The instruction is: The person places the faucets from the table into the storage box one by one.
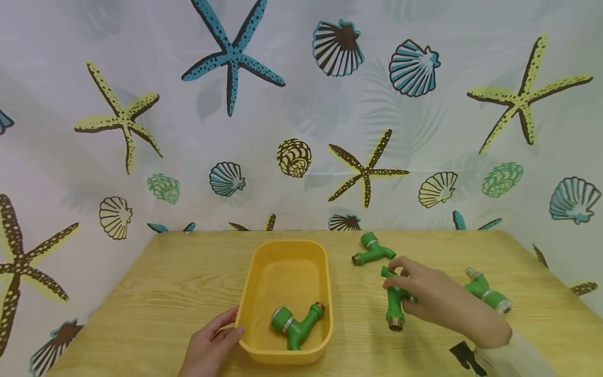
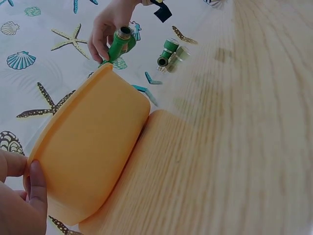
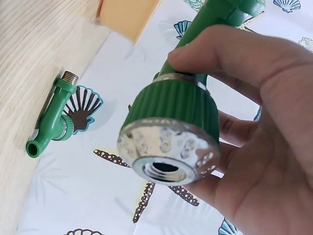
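Note:
My right hand (image 1: 431, 293) grips a green plastic tap (image 1: 393, 303) above the table, its brass-coloured threaded end pointing down toward me. In the right wrist view, thumb and fingers wrap the body beside its ribbed green knob (image 3: 173, 105), which has a silver cap with a hole. My left hand (image 1: 212, 340) holds the near left rim of a yellow plastic tub (image 1: 282, 357), thumb on one side of the wall and fingers on the other. Inside that tub lies another green tap (image 1: 301, 331), ribbed knob to the left.
A green tap (image 1: 374, 254) lies on the wooden table (image 1: 188, 277) behind the held one, right of the tub. One more green tap (image 1: 482, 290) lies farther right, past my right wrist. A curtain (image 1: 301, 104) printed with shells and starfish hangs around the table's back and sides.

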A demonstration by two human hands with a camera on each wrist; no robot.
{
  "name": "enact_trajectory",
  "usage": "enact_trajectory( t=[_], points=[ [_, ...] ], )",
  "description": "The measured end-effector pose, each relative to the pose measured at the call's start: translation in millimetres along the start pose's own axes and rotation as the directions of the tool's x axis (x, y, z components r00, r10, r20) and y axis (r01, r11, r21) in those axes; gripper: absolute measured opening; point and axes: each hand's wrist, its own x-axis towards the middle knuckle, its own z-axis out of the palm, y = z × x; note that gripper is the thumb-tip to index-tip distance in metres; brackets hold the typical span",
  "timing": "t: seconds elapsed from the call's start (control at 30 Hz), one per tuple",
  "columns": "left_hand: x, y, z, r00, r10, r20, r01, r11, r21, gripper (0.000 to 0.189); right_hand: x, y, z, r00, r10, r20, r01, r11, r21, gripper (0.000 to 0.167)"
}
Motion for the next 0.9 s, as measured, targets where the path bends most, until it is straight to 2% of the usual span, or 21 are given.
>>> enact_trajectory(
  t=[0.3,0.63,0.9],
  points=[
    [-1.5,3.9,0.6,0.999,0.034,-0.003,-0.034,0.999,0.004,0.054,6.4,-2.4,-2.9,1.0,-0.006,-0.011,0.006,1.0,0.001,0.037],
    [0.3,1.8,1.7,1.0,-0.021,-0.001,0.021,1.0,-0.002,0.058,13.1,-7.1,0.3,1.0,-0.025,0.004,0.025,1.0,0.011,0.037],
    [0.1,0.8,1.9,1.0,-0.007,-0.004,0.007,1.0,-0.006,0.058,29.6,-14.9,2.5,0.998,-0.059,0.012,0.058,0.998,0.019,0.037]
  ],
)
